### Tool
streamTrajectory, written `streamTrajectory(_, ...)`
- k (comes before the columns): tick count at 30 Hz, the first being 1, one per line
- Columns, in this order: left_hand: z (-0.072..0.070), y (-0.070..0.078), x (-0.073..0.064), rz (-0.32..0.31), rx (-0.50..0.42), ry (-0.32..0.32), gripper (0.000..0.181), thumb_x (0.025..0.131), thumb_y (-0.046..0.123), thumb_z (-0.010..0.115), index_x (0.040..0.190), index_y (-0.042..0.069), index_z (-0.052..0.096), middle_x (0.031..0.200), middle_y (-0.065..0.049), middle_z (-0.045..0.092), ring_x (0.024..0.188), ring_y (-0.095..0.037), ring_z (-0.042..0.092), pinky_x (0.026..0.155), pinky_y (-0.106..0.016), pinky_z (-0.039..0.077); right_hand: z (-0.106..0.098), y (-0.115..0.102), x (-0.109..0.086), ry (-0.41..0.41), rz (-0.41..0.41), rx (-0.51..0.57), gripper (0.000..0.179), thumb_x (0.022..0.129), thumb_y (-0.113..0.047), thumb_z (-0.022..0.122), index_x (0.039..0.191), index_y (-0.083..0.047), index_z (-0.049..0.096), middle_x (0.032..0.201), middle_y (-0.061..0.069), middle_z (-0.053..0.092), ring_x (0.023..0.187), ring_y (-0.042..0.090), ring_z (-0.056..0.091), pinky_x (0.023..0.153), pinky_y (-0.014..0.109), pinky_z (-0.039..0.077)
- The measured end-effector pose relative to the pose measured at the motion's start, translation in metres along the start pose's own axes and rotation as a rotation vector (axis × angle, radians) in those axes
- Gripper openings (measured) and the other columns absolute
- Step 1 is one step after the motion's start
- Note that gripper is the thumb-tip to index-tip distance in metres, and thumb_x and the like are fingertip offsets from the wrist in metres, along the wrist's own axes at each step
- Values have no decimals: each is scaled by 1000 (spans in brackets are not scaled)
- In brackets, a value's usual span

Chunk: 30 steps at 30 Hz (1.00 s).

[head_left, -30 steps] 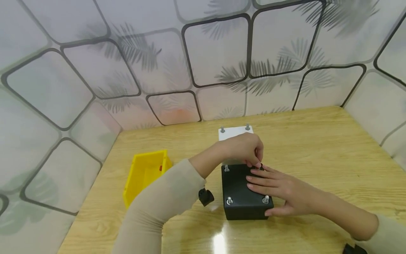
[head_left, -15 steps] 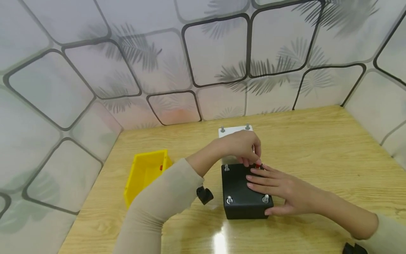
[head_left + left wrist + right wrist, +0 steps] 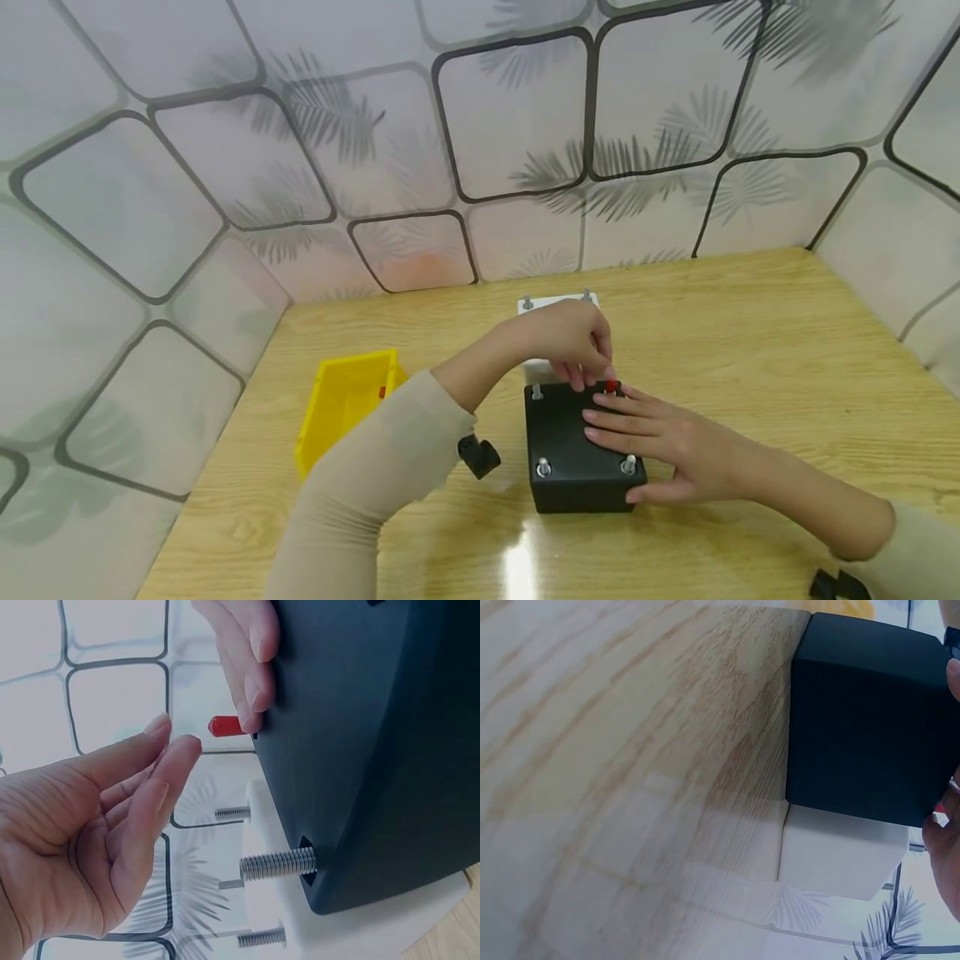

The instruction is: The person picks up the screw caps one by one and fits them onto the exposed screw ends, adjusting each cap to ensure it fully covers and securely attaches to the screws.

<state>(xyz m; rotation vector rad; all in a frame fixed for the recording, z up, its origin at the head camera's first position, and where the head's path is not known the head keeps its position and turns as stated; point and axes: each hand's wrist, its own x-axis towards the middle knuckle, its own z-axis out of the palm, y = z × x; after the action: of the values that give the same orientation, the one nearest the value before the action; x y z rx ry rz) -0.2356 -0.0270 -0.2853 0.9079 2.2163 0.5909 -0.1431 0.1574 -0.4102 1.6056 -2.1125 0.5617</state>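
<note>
A black box (image 3: pixel 566 450) with upright threaded studs near its corners sits on the table. A red cap (image 3: pixel 226 726) covers its far-right stud; the other studs are bare metal, one threaded stud (image 3: pixel 279 864) showing close up. My left hand (image 3: pixel 566 337) hovers just above that cap. In the left wrist view the thumb and bent fingers of the left hand (image 3: pixel 97 825) stand a little apart from the cap and hold nothing. With fingers straight, my right hand (image 3: pixel 675 442) rests flat on the box's top, its thumb at the near right edge.
Behind the black box stands a white box (image 3: pixel 844 851) with similar studs, partly hidden by my left hand. A yellow bin (image 3: pixel 358 360) is on the left, with a small red piece (image 3: pixel 382 392) inside it. A patterned wall rises behind the table (image 3: pixel 750 333).
My left hand has drawn up and slightly away from the far-right stud, letting go of the red cap, which now shows on it. The right hand has stayed on the box.
</note>
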Motion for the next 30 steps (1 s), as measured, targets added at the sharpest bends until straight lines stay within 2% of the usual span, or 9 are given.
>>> streamTrajectory(13, -5, -12, -13, -18, -57, 77, 10, 89, 19, 67, 86, 9, 67, 71, -6, 67, 61, -16, 69, 56, -28, 57, -2, -2, 1, -7, 24, 5, 70, 81, -44, 71, 135, -3, 51, 138, 14, 51, 132, 31, 41, 117, 33, 15)
streamTrajectory(25, -11, -27, -28, -36, -125, 89, 13, 89, 19, 67, 93, 7, 67, 74, -8, 69, 63, -18, 69, 58, -30, 57, -1, -2, 2, -9, 19, 8, 68, 84, -45, 68, 134, -3, 51, 138, 14, 51, 131, 32, 42, 117, 33, 15)
streamTrajectory(30, -16, -30, -32, -32, -106, 99, 14, 89, 21, 66, 94, 8, 68, 75, -7, 70, 64, -18, 69, 59, -30, 57, -1, -1, 2, -7, 15, 10, 68, 84, -45, 68, 134, -3, 52, 138, 14, 51, 131, 32, 42, 117, 34, 15)
